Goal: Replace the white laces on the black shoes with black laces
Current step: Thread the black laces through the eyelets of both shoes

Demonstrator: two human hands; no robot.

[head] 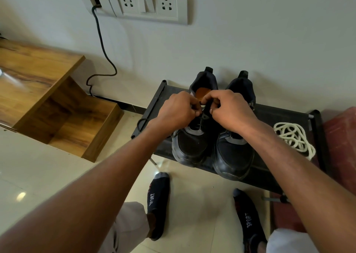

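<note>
Both hands, the left hand [178,111] and right hand [229,110], pinch the black lace [202,116] at the left shoe [192,143] top, apparently tying it; next, pulling the knot snug.

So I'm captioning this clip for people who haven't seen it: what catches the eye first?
Both hands, left hand and right hand, meet at the centre, pinching a black lace over the left shoe of a black pair on a dark rack. Right of the shoes lies a heap of white laces.
</note>
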